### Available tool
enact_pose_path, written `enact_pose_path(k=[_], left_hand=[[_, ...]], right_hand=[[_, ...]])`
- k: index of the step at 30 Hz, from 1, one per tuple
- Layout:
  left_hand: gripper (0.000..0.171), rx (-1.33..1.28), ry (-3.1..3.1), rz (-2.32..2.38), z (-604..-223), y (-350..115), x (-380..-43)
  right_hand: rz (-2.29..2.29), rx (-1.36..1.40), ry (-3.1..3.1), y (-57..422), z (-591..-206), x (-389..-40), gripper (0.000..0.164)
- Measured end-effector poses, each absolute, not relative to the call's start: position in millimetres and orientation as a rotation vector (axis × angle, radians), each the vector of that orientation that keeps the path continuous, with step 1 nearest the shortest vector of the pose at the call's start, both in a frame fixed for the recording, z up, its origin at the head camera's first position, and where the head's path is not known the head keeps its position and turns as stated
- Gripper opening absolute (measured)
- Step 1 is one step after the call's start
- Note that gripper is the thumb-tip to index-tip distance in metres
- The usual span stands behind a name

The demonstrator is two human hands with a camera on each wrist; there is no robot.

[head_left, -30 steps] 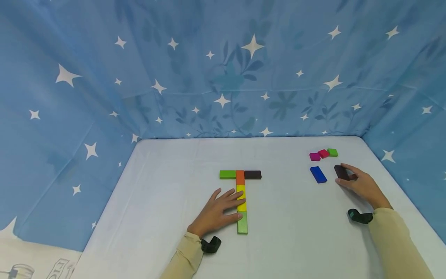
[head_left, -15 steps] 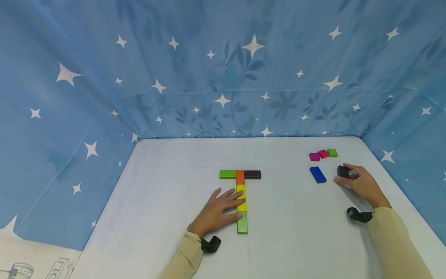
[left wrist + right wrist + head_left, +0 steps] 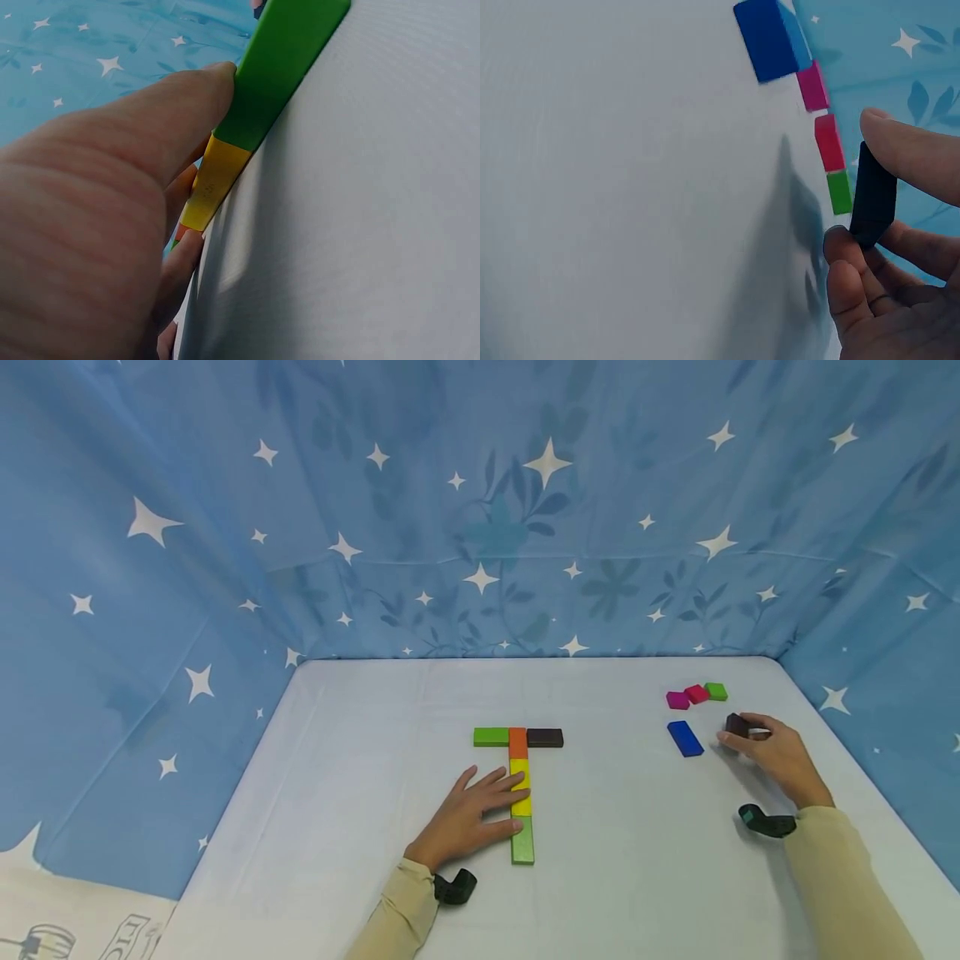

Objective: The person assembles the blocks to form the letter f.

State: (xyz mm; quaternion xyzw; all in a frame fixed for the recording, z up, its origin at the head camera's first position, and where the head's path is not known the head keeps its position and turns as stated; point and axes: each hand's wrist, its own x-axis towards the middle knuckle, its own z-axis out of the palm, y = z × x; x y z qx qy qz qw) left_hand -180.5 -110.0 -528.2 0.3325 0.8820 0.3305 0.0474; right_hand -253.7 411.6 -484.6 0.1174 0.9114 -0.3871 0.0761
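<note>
On the white table, wooden blocks lie in a T shape: a light green block [image 3: 522,848] nearest me, yellow [image 3: 521,808] beyond it, an orange block [image 3: 518,743] at the head, flanked by a green block [image 3: 491,737] and a dark brown block [image 3: 545,738]. My left hand [image 3: 467,820] rests with spread fingers across the yellow part, its thumb on the light green block. Over at the right, my right hand [image 3: 780,760] pinches another dark block [image 3: 874,196] between thumb and fingers, tilted. Its shadow falls on the table.
Left of the right hand lies a blue block [image 3: 686,738]. Small magenta [image 3: 677,700], red [image 3: 697,694] and green [image 3: 716,692] blocks sit in a row behind it. A blue star-patterned curtain [image 3: 420,527] borders the table's back and sides.
The dark block in my right hand has turned and tilted between the fingers, and that hand has shifted slightly left. My left hand and the T of blocks stay put.
</note>
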Motion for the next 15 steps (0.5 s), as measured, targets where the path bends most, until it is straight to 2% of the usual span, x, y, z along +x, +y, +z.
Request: enact_pose_path(k=[15], left_hand=[[0.054, 1.016, 2.674, 1.017, -525.4, -110.1, -179.9]], right_hand=[[-1.409, 0.287, 2.693, 371.6, -476.9, -267.5, 0.100]])
